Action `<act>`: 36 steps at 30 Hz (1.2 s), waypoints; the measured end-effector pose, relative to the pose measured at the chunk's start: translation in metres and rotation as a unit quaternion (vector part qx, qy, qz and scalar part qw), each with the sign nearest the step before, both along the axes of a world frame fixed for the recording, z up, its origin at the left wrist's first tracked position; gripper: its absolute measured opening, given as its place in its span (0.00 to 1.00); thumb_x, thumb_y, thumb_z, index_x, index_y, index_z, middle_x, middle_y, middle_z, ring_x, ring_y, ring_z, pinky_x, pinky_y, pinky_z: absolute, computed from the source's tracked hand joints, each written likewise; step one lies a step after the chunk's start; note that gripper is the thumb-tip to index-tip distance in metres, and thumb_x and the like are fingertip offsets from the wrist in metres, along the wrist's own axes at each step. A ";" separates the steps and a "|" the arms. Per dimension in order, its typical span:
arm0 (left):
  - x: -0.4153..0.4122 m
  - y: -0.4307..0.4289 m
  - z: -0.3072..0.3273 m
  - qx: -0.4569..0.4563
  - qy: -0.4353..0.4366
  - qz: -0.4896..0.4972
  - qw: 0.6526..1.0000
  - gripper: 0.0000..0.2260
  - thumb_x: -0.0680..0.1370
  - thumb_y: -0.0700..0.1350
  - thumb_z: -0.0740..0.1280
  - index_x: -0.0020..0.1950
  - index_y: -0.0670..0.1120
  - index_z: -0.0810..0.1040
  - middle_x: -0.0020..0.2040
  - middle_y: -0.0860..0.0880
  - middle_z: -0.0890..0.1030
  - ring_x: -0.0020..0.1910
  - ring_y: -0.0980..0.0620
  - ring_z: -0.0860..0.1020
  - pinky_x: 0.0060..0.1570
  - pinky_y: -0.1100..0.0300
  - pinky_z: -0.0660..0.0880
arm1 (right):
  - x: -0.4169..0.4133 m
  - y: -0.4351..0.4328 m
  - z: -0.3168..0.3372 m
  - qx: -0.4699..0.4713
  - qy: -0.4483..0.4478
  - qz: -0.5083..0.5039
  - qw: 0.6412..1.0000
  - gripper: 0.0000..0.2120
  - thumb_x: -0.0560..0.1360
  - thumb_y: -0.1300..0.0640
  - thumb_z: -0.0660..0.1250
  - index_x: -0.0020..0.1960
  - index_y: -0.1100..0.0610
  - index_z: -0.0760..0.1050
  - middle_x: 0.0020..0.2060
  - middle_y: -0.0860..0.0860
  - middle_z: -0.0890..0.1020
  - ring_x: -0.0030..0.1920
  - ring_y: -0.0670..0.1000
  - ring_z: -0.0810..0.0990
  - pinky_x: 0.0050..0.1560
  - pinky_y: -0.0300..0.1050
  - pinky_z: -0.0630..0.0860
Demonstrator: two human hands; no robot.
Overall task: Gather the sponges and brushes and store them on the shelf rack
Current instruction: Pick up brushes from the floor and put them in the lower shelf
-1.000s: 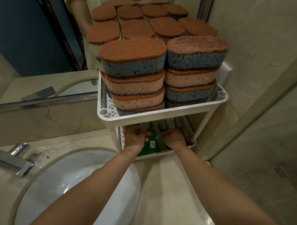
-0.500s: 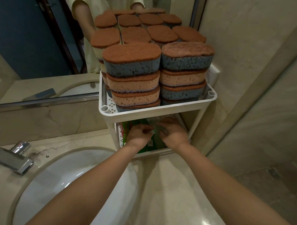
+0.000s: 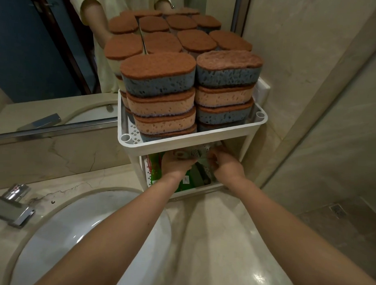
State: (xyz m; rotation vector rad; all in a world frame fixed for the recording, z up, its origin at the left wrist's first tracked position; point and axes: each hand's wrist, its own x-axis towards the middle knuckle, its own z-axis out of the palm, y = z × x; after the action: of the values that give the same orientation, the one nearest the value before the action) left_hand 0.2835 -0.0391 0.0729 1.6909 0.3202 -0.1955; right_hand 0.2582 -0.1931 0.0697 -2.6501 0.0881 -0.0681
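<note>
Fingers [image 3: 183, 158] of left hand [image 3: 177, 165] curled around the end of a grey, bristly brush [image 3: 196, 152], grip closed on it just under the front rim of the upper tray. Fingers of right hand [image 3: 223, 166] bent and pinched at the brush's other end, apparently closed on it too, though partly hidden. Two-handed hold probably chosen to level the brush and feed it through the narrow gap between tiers. Long axis roughly left to right, parallel to the tray's front edge; which end is the head, impossible to tell. Below, green packets [image 3: 182, 180] lying flat in the lower tier. Above, sponges [image 3: 160, 103] stacked scourer-side up in tight columns on the white shelf rack [image 3: 182, 143], likely to save room. Beside all this, sink [image 3: 77, 234] and tap [image 3: 12, 206].
</note>
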 end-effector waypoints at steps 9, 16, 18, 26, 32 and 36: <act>0.008 -0.006 -0.013 0.012 -0.006 -0.083 0.996 0.12 0.77 0.32 0.62 0.51 0.49 0.75 0.59 0.42 0.80 0.60 0.43 0.77 0.64 0.46 0.73 | 0.014 0.002 -0.020 0.080 0.138 -0.067 0.985 0.09 0.79 0.56 0.61 0.55 0.60 0.74 0.50 0.58 0.79 0.50 0.58 0.77 0.46 0.44 0.71; 0.006 -0.003 -0.037 0.118 0.000 -0.162 0.980 0.16 0.81 0.39 0.59 0.68 0.48 0.73 0.65 0.46 0.76 0.62 0.47 0.74 0.59 0.60 0.69 | 0.033 -0.002 -0.020 0.100 0.255 -0.085 0.958 0.04 0.79 0.62 0.61 0.49 0.60 0.75 0.45 0.57 0.78 0.48 0.56 0.79 0.44 0.46 0.76; 0.005 -0.002 -0.039 0.127 0.003 -0.174 0.977 0.17 0.80 0.39 0.59 0.69 0.47 0.72 0.66 0.47 0.75 0.63 0.47 0.74 0.58 0.62 0.67 | 0.035 -0.002 -0.022 0.094 0.269 -0.078 0.955 0.09 0.80 0.62 0.59 0.54 0.63 0.76 0.48 0.59 0.80 0.51 0.57 0.80 0.48 0.47 0.77; 0.007 0.000 -0.037 0.132 0.009 -0.199 0.971 0.16 0.82 0.41 0.57 0.70 0.49 0.72 0.70 0.48 0.72 0.66 0.47 0.71 0.59 0.62 0.65 | 0.035 -0.001 -0.031 0.025 0.275 -0.051 0.960 0.12 0.80 0.63 0.58 0.57 0.62 0.78 0.53 0.59 0.79 0.52 0.56 0.78 0.51 0.47 0.77; 0.006 0.000 -0.033 0.120 0.022 -0.181 0.976 0.17 0.83 0.40 0.56 0.71 0.48 0.70 0.69 0.47 0.72 0.53 0.51 0.74 0.44 0.68 0.72 | 0.033 0.001 -0.039 0.028 0.235 -0.071 0.969 0.09 0.79 0.60 0.61 0.53 0.59 0.79 0.51 0.57 0.80 0.51 0.57 0.78 0.46 0.45 0.74; 0.000 0.002 -0.023 0.098 0.019 -0.158 0.982 0.16 0.82 0.40 0.57 0.70 0.46 0.72 0.69 0.46 0.72 0.63 0.46 0.73 0.60 0.59 0.72 | 0.026 0.001 -0.036 0.027 0.212 -0.061 0.975 0.11 0.78 0.62 0.61 0.55 0.58 0.80 0.53 0.56 0.81 0.52 0.57 0.78 0.47 0.45 0.74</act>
State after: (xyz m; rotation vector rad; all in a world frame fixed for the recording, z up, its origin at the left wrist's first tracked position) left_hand 0.2836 -0.0375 0.0500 1.9298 0.0982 -0.4437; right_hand 0.2845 -0.1919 0.0336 -2.5588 0.3878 0.4533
